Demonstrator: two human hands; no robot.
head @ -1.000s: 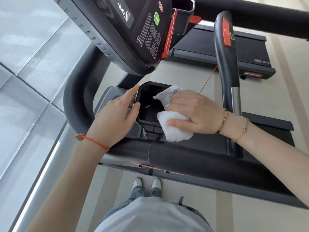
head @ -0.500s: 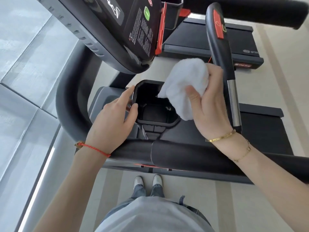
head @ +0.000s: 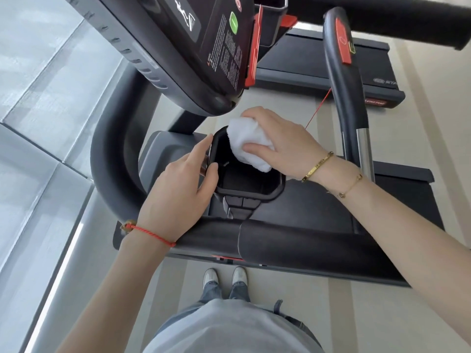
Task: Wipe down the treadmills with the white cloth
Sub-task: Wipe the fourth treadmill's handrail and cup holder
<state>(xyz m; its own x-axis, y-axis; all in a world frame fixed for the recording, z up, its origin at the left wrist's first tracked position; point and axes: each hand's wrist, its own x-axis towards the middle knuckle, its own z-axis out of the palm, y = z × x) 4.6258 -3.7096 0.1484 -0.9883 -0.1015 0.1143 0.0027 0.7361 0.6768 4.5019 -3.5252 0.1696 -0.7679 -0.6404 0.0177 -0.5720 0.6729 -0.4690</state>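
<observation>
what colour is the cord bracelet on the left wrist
Red, seen in the head view: cord bracelet.

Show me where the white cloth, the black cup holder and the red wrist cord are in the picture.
white cloth (head: 244, 138): head view, middle of the bunched fabric.
black cup holder (head: 276, 188): head view, right near rim.
red wrist cord (head: 153, 234): head view, strand across the left wrist.
</observation>
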